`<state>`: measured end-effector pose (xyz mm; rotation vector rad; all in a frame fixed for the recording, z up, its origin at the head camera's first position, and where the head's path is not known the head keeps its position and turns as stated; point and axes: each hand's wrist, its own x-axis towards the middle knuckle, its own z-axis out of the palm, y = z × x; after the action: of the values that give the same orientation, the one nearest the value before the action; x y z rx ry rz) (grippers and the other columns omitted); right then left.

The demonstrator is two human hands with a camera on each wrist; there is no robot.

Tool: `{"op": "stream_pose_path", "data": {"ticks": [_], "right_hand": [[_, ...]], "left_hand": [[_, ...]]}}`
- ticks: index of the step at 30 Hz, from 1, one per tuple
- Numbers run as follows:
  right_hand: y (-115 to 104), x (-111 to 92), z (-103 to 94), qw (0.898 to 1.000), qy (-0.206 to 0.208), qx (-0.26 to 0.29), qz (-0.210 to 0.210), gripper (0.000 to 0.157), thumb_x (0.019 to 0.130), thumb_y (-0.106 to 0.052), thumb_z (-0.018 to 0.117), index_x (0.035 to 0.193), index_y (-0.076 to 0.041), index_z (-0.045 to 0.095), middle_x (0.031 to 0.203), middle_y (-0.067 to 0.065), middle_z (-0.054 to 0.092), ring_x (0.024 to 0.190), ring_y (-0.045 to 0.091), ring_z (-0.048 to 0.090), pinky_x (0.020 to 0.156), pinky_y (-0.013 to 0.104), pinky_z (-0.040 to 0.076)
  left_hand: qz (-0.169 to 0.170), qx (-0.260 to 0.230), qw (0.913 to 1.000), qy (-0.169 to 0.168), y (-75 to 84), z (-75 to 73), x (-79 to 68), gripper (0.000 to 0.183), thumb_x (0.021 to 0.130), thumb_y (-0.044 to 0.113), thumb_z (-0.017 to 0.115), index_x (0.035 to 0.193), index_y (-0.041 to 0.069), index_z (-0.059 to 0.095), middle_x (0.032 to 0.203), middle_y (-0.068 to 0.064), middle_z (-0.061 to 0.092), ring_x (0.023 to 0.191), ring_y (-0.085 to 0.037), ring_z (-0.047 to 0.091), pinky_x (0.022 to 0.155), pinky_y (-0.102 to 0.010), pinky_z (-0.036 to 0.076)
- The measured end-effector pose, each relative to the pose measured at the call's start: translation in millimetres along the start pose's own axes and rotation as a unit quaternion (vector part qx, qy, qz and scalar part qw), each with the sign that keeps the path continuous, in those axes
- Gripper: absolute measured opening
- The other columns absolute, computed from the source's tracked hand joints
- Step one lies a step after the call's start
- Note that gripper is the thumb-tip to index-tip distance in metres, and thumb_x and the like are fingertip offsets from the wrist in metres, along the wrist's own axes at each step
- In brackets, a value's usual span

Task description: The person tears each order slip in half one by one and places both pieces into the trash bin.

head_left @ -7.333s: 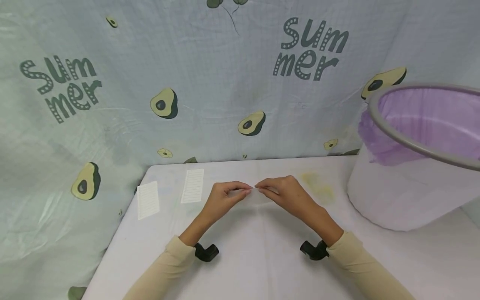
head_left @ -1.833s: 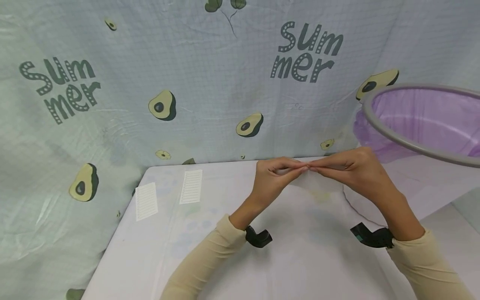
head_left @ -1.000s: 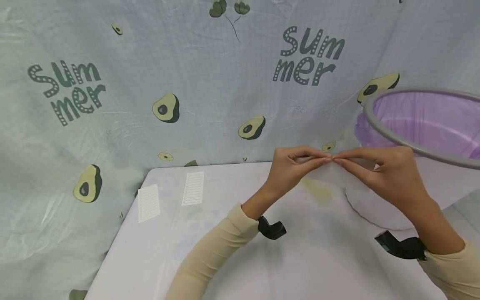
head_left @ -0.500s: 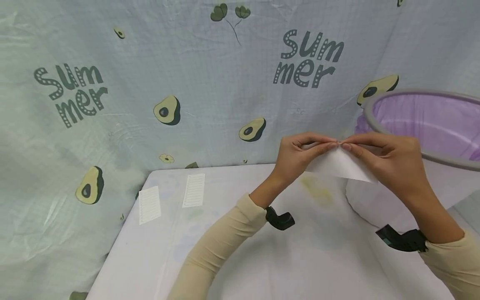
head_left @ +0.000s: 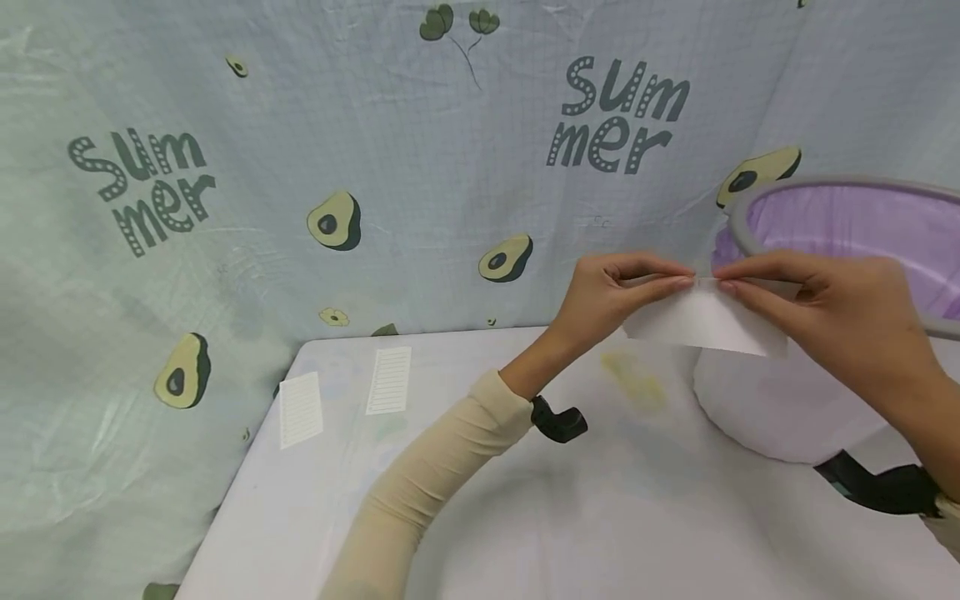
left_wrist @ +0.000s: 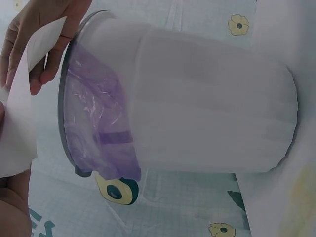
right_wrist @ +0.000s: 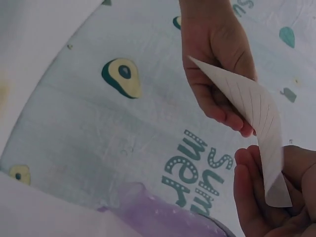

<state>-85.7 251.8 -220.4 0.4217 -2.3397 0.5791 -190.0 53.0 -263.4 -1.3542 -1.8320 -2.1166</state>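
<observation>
A strip of white paper [head_left: 705, 321] hangs between both hands above the far right of the table, in front of the bin. My left hand [head_left: 603, 292] pinches its upper edge between thumb and fingertips. A short gap away, my right hand [head_left: 855, 312] pinches the same edge. Ruled lines run across the curved paper [right_wrist: 261, 113] in the right wrist view; its plain back faces the left wrist camera. Whether the edge between the fingertips is torn cannot be told. The white bin [left_wrist: 207, 98] with a purple bag [left_wrist: 98, 118] stands just beyond the right hand.
Two lined paper slips [head_left: 300, 410] [head_left: 388, 380] lie at the table's far left. A white cloth [head_left: 637, 517] with a yellow stain covers the table. Behind it hangs a printed curtain [head_left: 420, 167]. The bin's grey rim [head_left: 750, 233] rises above the table at right.
From near the middle, both hands have moved right and up toward the bin. The fingertips, touching a second ago, are now slightly apart, and the paper's face has tilted into view.
</observation>
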Motion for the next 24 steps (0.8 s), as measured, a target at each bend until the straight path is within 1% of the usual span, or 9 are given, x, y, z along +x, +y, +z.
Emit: {"op": "stream_pose_path", "data": {"ticks": [1, 3, 6, 11, 14, 18, 19, 21, 24], "right_hand": [[1.1, 1.5, -4.2, 1.000, -0.002, -0.013, -0.005, 0.026, 0.079, 0.001, 0.085, 0.099, -0.015, 0.083, 0.086, -0.025, 0.072, 0.060, -0.021, 0.049, 0.052, 0.007, 0.038], [3.6, 3.8, -11.7, 0.999, -0.004, -0.036, -0.014, 0.025, 0.078, 0.001, 0.086, 0.098, -0.014, 0.083, 0.086, -0.020, 0.073, 0.065, -0.028, 0.046, 0.055, 0.004, 0.038], [7.4, 8.3, -20.7, 0.997, -0.020, -0.061, -0.033, 0.022, 0.080, 0.000, 0.084, 0.100, -0.009, 0.081, 0.086, 0.007, 0.078, 0.071, -0.032, 0.042, 0.057, 0.002, 0.038], [14.2, 13.4, -31.4, 0.997, -0.053, -0.057, -0.019, 0.023, 0.084, 0.001, 0.080, 0.106, -0.006, 0.079, 0.094, 0.016, 0.077, 0.076, -0.032, 0.043, 0.060, 0.000, 0.037], [20.8, 15.2, -32.2, 0.998, -0.064, -0.019, -0.008, 0.024, 0.086, 0.007, 0.076, 0.108, -0.002, 0.078, 0.098, -0.011, 0.075, 0.085, -0.032, 0.047, 0.065, -0.003, 0.040], [35.9, 19.3, -31.1, 0.997, -0.062, 0.041, -0.021, 0.023, 0.087, 0.017, 0.069, 0.106, 0.005, 0.076, 0.100, -0.038, 0.058, 0.087, -0.025, 0.056, 0.067, -0.001, 0.045], [40.6, 20.6, -30.8, 0.997, -0.059, 0.054, -0.024, 0.024, 0.087, 0.019, 0.067, 0.105, 0.005, 0.076, 0.100, -0.037, 0.060, 0.087, -0.023, 0.058, 0.066, 0.000, 0.046], [50.4, 22.4, -30.8, 0.995, -0.047, 0.084, -0.023, 0.029, 0.089, 0.019, 0.065, 0.102, -0.003, 0.077, 0.099, -0.034, 0.063, 0.083, -0.020, 0.062, 0.063, 0.002, 0.048], [59.7, 24.4, -33.9, 0.990, -0.027, 0.136, 0.028, 0.043, 0.092, 0.015, 0.065, 0.099, -0.025, 0.077, 0.091, -0.033, 0.067, 0.070, -0.015, 0.064, 0.055, 0.004, 0.047]], "left_hand": [[-0.004, -0.004, 1.0000, -0.005, 2.8, 1.4, 2.0, 0.015, 0.088, -0.006, 0.075, 0.102, -0.011, 0.075, 0.102, -0.020, 0.075, 0.093, -0.002, 0.071, 0.090, -0.033, 0.058], [-0.007, -0.012, 0.9998, -0.016, 7.9, 3.7, 6.2, 0.016, 0.088, -0.007, 0.074, 0.103, -0.011, 0.075, 0.103, -0.020, 0.075, 0.094, -0.003, 0.072, 0.091, -0.033, 0.058], [-0.009, 0.000, 0.9994, -0.033, 14.2, 5.2, 12.1, 0.017, 0.088, -0.007, 0.074, 0.105, -0.010, 0.075, 0.104, -0.018, 0.076, 0.093, -0.002, 0.072, 0.089, -0.031, 0.058], [-0.002, 0.058, 0.9966, -0.057, 24.0, 6.4, 22.2, 0.018, 0.088, -0.004, 0.075, 0.106, -0.007, 0.076, 0.103, -0.014, 0.077, 0.090, 0.001, 0.071, 0.084, -0.027, 0.058], [0.006, 0.095, 0.9928, -0.072, 28.5, 6.2, 27.4, 0.018, 0.089, -0.002, 0.075, 0.106, -0.005, 0.077, 0.103, -0.011, 0.078, 0.090, 0.003, 0.070, 0.084, -0.024, 0.056], [0.023, 0.128, 0.9872, -0.093, 31.6, 5.8, 36.7, 0.017, 0.089, 0.000, 0.075, 0.106, -0.004, 0.077, 0.102, -0.009, 0.078, 0.091, 0.005, 0.069, 0.085, -0.020, 0.055], [0.031, 0.127, 0.9868, -0.096, 31.9, 5.7, 39.0, 0.017, 0.089, -0.001, 0.075, 0.106, -0.004, 0.077, 0.102, -0.009, 0.078, 0.091, 0.004, 0.069, 0.084, -0.021, 0.055], [0.032, 0.124, 0.9867, -0.099, 33.2, 5.2, 43.1, 0.017, 0.090, -0.001, 0.075, 0.107, -0.005, 0.077, 0.103, -0.010, 0.078, 0.091, 0.004, 0.069, 0.085, -0.021, 0.056], [0.011, 0.087, 0.9916, -0.095, 35.9, 3.1, 46.8, 0.018, 0.091, -0.004, 0.073, 0.108, -0.008, 0.075, 0.104, -0.014, 0.077, 0.083, -0.003, 0.071, 0.081, -0.025, 0.059]]}}
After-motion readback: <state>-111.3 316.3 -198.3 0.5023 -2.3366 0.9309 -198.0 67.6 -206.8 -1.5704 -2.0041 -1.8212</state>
